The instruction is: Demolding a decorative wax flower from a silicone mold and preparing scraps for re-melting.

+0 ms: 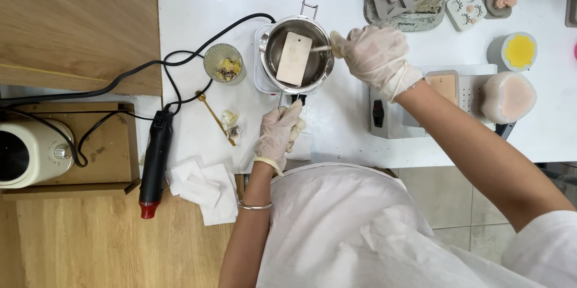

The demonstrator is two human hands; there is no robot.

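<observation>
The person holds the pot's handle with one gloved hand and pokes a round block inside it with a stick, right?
Not quite. In the head view the block in the pot is rectangular, not round. The left hand does hold the handle, and the right hand holds the stick.

Both hands wear thin pale gloves. The left hand [277,135] reaches toward twelve o'clock on a bare forearm, fingers curled in a closed grip. The right hand [375,54] lies toward one o'clock, its forearm running back toward four o'clock, fingertips pinched together and pointing toward nine o'clock.
</observation>
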